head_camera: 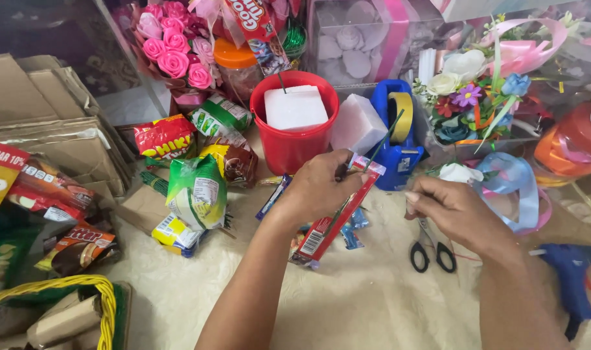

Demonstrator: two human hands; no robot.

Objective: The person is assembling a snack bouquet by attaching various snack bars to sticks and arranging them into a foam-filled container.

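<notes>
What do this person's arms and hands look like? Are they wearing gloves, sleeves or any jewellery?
Both arms are bare from the bottom edge of the picture to the fingertips: no sleeves or cuffs show. The left hand and the right hand are bare too, without gloves. No watch, bracelet or ring can be seen on the sides facing the camera. The nails look short and unpainted, as far as the picture shows.

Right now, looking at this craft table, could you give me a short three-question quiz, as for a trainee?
1. True or false: the left hand holds a long red snack packet against a thin green stick.
2. What fills the red bucket? A) white foam block B) pink roses C) scissors
3. Which tool lies just below the right hand?

Key: 1 true. 2 A, the white foam block. 3 the black-handled scissors.
</notes>
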